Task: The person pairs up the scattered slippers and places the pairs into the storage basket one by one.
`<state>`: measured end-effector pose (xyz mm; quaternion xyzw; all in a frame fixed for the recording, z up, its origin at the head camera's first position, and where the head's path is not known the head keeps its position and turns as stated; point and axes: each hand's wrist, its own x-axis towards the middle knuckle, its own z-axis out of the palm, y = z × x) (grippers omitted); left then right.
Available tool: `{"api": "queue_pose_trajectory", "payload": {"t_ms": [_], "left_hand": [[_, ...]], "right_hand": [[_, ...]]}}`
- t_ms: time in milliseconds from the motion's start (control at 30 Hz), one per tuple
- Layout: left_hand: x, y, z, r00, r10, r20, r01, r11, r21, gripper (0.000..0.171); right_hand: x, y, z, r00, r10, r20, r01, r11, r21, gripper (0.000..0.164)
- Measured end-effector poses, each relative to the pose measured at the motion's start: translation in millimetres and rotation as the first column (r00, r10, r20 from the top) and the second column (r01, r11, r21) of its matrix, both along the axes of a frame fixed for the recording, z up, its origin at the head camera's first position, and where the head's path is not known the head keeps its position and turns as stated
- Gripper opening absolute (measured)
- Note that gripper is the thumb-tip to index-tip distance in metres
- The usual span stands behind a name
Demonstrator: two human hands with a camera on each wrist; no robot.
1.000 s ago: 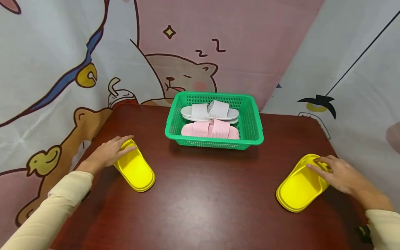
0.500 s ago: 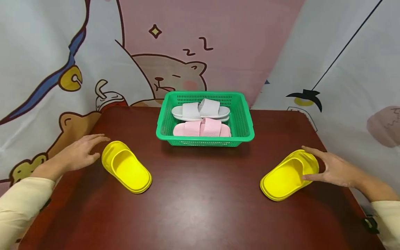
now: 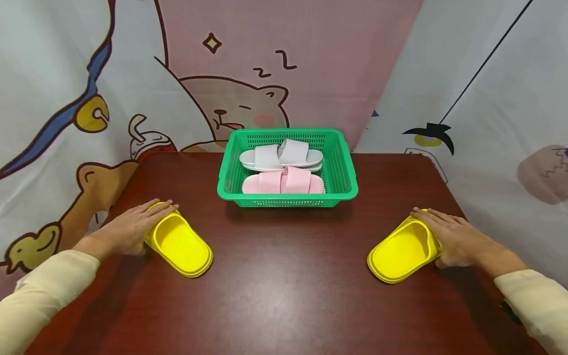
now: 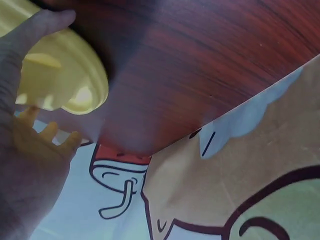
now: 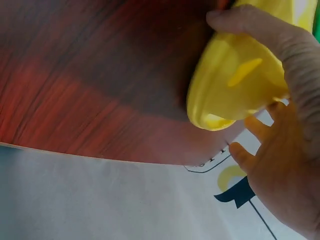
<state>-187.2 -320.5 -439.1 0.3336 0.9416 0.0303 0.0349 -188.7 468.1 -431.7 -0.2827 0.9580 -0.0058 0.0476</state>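
Two yellow slippers lie apart on the brown table, their open heel ends angled toward the middle and the near edge. My left hand [image 3: 126,227] grips the toe of the left yellow slipper [image 3: 186,251], fingers laid across it. In the left wrist view the thumb runs along one side of this slipper [image 4: 75,75] and the fingers reach past the other. The toe of the right yellow slipper [image 3: 397,256] is held by my right hand [image 3: 461,239]. Its thumb and fingers straddle that slipper [image 5: 225,80] in the right wrist view. The palms hide parts of both toes.
A green basket [image 3: 288,197] stands at the back middle of the table [image 3: 284,276]. Inside lie white slippers [image 3: 266,159] behind pink slippers [image 3: 270,182]. A printed cartoon cloth [image 3: 337,59] rises around the table's back and sides.
Half a second ago both hands were spread beside the toes; they have closed in over them. The head view has turned slightly right.
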Motion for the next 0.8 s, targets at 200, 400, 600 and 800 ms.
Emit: {"api": "queue_pose_trajectory", "payload": {"t_ms": [200, 400, 600, 800], "left_hand": [[-2.3, 1.7, -9.5, 0.995, -0.056, -0.077, 0.062, 0.995, 0.074, 0.112], [-4.2, 7.6, -8.4, 0.997, -0.033, -0.066, 0.039, 0.995, 0.091, 0.106], [-8.8, 9.2, -9.4, 0.999, -0.029, -0.043, 0.032, 0.996, 0.084, 0.106], [-11.3, 7.3, -10.6, 0.999, -0.015, -0.038, 0.018, 0.997, 0.078, 0.111]], "right_hand": [[-5.3, -3.7, -2.8, 0.999, 0.025, -0.040, -0.024, 0.999, 0.023, 0.123], [-5.0, -5.0, -5.7, 0.997, 0.044, -0.067, -0.041, 0.998, 0.050, 0.127], [-3.0, -2.9, -12.7, 0.985, 0.106, -0.135, -0.104, 0.994, 0.024, 0.124], [-5.1, -2.7, -18.3, 0.960, 0.169, -0.223, -0.174, 0.985, -0.002, 0.110]]}}
